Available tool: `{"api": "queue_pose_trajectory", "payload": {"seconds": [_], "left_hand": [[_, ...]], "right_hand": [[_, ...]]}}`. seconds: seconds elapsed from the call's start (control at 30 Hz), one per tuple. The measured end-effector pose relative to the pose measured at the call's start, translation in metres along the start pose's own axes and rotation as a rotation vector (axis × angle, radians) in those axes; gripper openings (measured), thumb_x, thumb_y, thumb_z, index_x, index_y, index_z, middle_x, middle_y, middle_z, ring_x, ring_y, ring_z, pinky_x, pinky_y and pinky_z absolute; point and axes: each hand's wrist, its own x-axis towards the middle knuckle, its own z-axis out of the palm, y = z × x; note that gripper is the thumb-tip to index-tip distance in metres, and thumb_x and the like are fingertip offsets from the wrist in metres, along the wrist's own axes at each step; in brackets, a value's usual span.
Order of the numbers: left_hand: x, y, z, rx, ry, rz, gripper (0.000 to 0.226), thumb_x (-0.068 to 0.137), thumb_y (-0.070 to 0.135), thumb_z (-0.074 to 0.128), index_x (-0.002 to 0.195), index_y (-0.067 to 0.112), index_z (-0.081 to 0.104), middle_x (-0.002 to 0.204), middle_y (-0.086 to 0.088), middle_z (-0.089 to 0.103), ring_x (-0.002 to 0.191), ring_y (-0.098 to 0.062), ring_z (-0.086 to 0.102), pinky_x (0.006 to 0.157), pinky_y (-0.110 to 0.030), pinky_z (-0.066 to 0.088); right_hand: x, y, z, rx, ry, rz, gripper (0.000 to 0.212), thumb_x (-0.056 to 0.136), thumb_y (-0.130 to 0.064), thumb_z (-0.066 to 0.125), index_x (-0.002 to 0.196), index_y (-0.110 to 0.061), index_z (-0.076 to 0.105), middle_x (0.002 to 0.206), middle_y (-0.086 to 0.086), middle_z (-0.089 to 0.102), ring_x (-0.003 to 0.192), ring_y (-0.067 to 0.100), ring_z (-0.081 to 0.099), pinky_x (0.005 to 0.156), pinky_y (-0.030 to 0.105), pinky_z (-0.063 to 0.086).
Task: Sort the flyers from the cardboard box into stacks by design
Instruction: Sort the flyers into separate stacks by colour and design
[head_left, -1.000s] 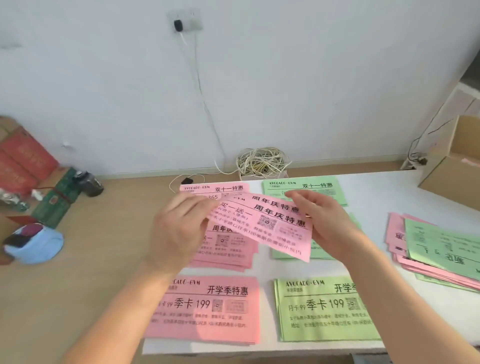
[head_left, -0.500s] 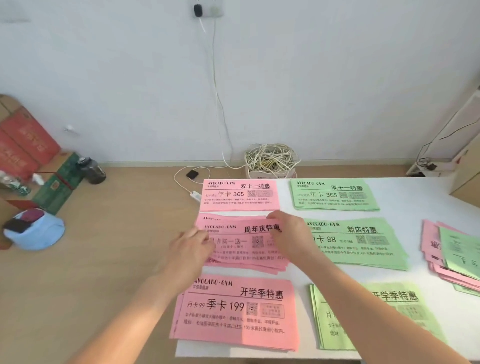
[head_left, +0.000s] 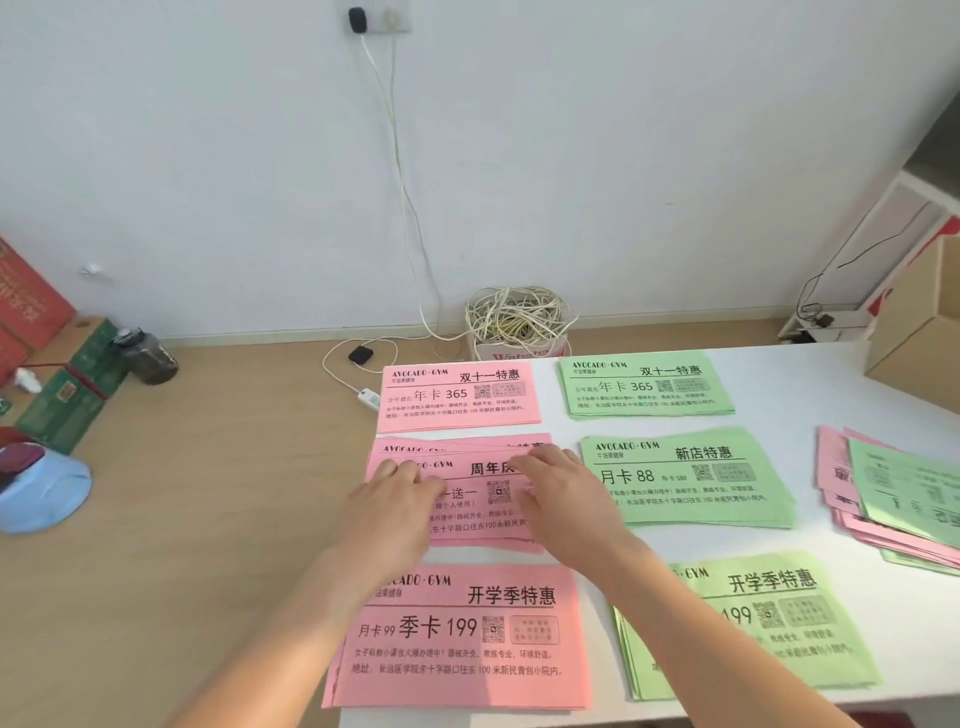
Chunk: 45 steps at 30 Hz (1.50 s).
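Fingers (head_left: 402, 470) of left hand (head_left: 395, 501) and right hand (head_left: 558, 491) nearly straight, laid flat on top sheet of middle pink flyer stack (head_left: 478, 512). Pressing, gripping nothing. Stack lies on white table (head_left: 789, 395), between "365" pink stack (head_left: 460, 397) and "199" pink stack (head_left: 457, 634); far edges slightly fanned. Step, as judged: seating and squaring a flyer on its design's stack. Next calls for lifting off and reaching right to mixed unsorted pile (head_left: 898, 499), near cardboard box (head_left: 919, 332), for one sheet.
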Motion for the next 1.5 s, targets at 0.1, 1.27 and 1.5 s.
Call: {"api": "queue_pose_trajectory", "payload": {"seconds": [0.1, 1.27, 1.5], "left_hand": [[0.006, 0.024, -0.005, -0.090, 0.054, 0.046, 0.050, 0.091, 0.009, 0.043, 0.137, 0.026, 0.040, 0.125, 0.005, 0.050, 0.116, -0.017, 0.043, 0.088, -0.033, 0.045], [0.175, 0.457, 0.055, -0.278, -0.099, 0.299, 0.102, 0.068, 0.025, 0.079, 0.147, 0.029, 0.015, 0.131, -0.002, 0.041, 0.120, -0.023, 0.036, 0.093, -0.037, 0.036], [0.168, 0.442, 0.063, -0.408, 0.216, 0.428, 0.075, 0.076, 0.003, 0.070, 0.142, 0.017, 0.037, 0.115, -0.004, 0.059, 0.105, -0.026, 0.054, 0.085, -0.034, 0.039]], "right_hand": [[-0.027, 0.012, -0.034, 0.119, 0.109, 0.056, 0.037, 0.094, -0.021, 0.051, 0.131, -0.024, 0.054, 0.128, -0.009, 0.052, 0.120, 0.014, 0.045, 0.095, 0.026, 0.039], [-0.201, 0.377, -0.168, -0.030, 0.121, 0.900, 0.034, 0.089, -0.038, 0.058, 0.119, -0.023, 0.053, 0.115, -0.003, 0.050, 0.107, 0.019, 0.053, 0.082, 0.031, 0.045], [-0.199, 0.382, -0.175, 0.019, 0.095, 0.886, 0.045, 0.085, -0.040, 0.064, 0.125, -0.027, 0.048, 0.114, -0.004, 0.049, 0.105, 0.020, 0.055, 0.080, 0.032, 0.047]]}}
